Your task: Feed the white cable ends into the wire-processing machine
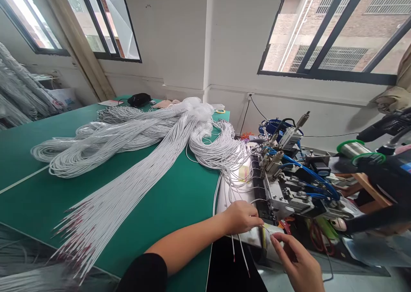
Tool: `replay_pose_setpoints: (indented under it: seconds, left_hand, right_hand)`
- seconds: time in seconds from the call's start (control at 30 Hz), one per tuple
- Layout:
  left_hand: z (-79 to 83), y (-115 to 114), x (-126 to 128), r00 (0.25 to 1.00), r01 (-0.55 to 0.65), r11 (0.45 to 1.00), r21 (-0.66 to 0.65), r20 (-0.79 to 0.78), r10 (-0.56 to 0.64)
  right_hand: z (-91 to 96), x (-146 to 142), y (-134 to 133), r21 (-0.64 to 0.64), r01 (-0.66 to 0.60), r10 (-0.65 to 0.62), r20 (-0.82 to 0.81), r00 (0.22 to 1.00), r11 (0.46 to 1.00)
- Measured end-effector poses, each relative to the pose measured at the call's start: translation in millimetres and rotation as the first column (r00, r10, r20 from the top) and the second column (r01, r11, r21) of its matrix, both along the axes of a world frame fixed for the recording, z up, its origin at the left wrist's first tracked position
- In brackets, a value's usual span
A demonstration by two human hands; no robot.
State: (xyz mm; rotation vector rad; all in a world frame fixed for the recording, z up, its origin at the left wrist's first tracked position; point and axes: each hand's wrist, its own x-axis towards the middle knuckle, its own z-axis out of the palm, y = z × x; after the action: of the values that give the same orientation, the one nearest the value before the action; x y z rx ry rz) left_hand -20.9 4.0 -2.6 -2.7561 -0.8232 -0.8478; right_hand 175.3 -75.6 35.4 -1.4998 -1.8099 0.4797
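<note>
My left hand [240,217] rests at the front edge of a wire-processing machine [290,189], fingers curled on thin white wires [240,249] whose stripped ends hang off the edge. Just to its right, my right hand [297,262] pinches the end of a thin wire by the machine's black conveyor strip [258,185]. A long bundle of white cables [128,189] with reddish stripped ends lies across the green table [173,202] to my left.
Looped cable coils [221,148] lie beside the machine, more coils [80,148] farther left. Blue air hoses [316,178] cross the machine. A solder spool [358,148] stands right of it. A black pouch [138,99] sits at the table's far end, under windows.
</note>
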Motion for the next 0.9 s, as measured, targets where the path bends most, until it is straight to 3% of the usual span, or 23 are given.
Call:
replay_pose_setpoints:
  seconds: [0.3, 0.4, 0.57, 0.73, 0.9]
  left_hand:
    - [2.5, -5, 4, 0.998, 0.063, 0.997, 0.034, -0.021, -0.062]
    - [6.2, -11, 4, 0.998, 0.051, 0.998, 0.034, 0.028, -0.051]
    - [8.0, -14, 2, 0.983, 0.076, 0.996, 0.050, 0.163, -0.083]
    - [9.7, -14, 1, 0.976, 0.095, 0.994, 0.061, 0.190, -0.105]
    - [13.6, -11, -1, 0.959, -0.049, 0.999, 0.009, 0.280, 0.044]
  right_hand:
    - [-3.2, -2, 8, -0.016, -0.107, 0.107, -0.026, 0.994, 0.994]
    - [-1.0, -2, 7, -0.003, -0.055, 0.055, -0.030, 0.998, 0.998]
    - [5.8, -7, 5, -0.003, -0.105, 0.105, 0.005, 0.994, 0.994]
    - [4.9, -9, 4, -0.017, -0.080, 0.080, 0.006, 0.997, 0.997]
    - [-2.6, -4, 11, 0.020, 0.040, -0.039, -0.046, 0.998, 0.999]
